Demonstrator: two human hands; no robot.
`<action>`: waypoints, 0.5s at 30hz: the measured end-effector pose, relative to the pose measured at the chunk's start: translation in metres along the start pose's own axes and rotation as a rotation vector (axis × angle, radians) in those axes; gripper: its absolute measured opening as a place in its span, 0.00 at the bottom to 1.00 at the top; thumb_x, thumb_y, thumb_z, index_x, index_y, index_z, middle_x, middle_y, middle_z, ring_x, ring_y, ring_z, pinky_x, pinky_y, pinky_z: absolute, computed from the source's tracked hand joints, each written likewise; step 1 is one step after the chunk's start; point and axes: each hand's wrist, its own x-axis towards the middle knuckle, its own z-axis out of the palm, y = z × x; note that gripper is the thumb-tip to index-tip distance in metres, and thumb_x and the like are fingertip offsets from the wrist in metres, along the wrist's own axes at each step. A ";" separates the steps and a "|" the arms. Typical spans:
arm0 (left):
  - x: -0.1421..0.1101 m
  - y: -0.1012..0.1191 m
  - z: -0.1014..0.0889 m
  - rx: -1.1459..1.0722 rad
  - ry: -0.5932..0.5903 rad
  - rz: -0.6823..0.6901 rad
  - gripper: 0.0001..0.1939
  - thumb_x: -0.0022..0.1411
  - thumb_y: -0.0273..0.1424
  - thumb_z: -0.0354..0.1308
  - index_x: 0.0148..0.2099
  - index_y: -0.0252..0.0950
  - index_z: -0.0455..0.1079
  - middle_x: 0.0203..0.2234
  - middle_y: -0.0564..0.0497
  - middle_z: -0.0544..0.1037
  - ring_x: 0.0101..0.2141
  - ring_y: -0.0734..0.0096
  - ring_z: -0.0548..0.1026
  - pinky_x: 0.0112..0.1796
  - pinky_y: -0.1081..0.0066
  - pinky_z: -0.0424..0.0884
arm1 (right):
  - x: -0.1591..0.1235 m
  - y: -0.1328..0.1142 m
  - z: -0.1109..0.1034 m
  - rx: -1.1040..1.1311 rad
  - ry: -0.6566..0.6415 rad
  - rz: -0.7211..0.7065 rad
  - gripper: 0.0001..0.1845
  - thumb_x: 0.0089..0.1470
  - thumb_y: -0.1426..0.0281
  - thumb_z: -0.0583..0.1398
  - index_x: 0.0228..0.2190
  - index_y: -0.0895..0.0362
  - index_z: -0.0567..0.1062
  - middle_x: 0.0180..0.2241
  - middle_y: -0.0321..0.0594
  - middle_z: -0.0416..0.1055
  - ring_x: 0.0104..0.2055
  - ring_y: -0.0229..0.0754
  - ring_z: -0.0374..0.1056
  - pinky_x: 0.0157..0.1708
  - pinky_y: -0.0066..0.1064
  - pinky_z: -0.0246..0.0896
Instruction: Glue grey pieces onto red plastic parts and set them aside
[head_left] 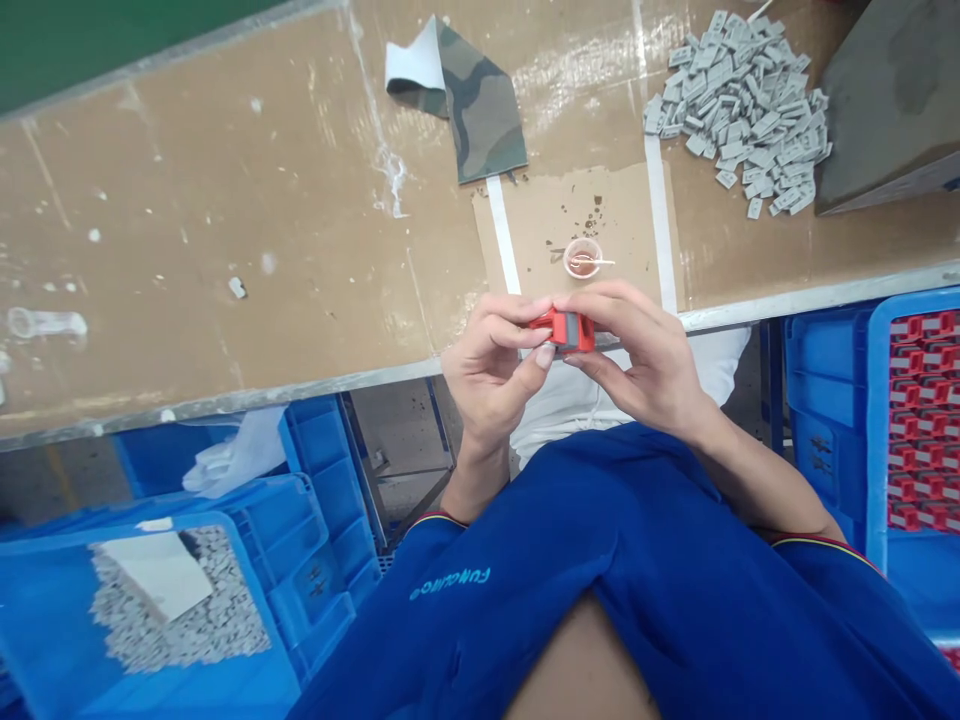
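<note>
Pinching a red part [568, 332] in both hands by the near edge of the table [300, 250].
The left hand [495, 365] has thumb and fingers closed on its left end, the right hand [637, 345] pinches the right end, and a grey strip [572, 329] shows between. Just beyond, a cup [568, 268] of reddish liquid with a white stick [606, 262] stands on cardboard [540, 215]; farther right lies a heap of grey pieces [750, 115].

Gray pcs [742, 115], blue bins [45, 610] show a wkshop
</note>
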 end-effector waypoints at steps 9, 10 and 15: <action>0.004 0.010 -0.008 0.026 -0.087 0.035 0.05 0.66 0.37 0.70 0.39 0.44 0.80 0.42 0.52 0.82 0.44 0.68 0.82 0.47 0.64 0.81 | -0.006 -0.008 -0.001 -0.045 0.019 -0.057 0.19 0.69 0.68 0.60 0.59 0.50 0.73 0.53 0.45 0.76 0.55 0.45 0.74 0.51 0.38 0.77; 0.006 0.014 -0.007 0.052 -0.112 0.042 0.04 0.66 0.37 0.69 0.40 0.44 0.81 0.42 0.51 0.82 0.44 0.68 0.82 0.47 0.64 0.81 | -0.006 -0.010 -0.003 -0.057 0.012 -0.038 0.19 0.69 0.68 0.60 0.60 0.50 0.72 0.54 0.45 0.76 0.55 0.45 0.74 0.51 0.38 0.77; 0.016 0.035 0.004 0.202 -0.309 0.081 0.04 0.67 0.30 0.68 0.44 0.42 0.81 0.45 0.49 0.83 0.47 0.67 0.83 0.49 0.64 0.81 | -0.013 -0.029 -0.017 -0.289 0.019 0.033 0.28 0.67 0.69 0.62 0.65 0.54 0.67 0.52 0.48 0.77 0.52 0.49 0.74 0.52 0.44 0.74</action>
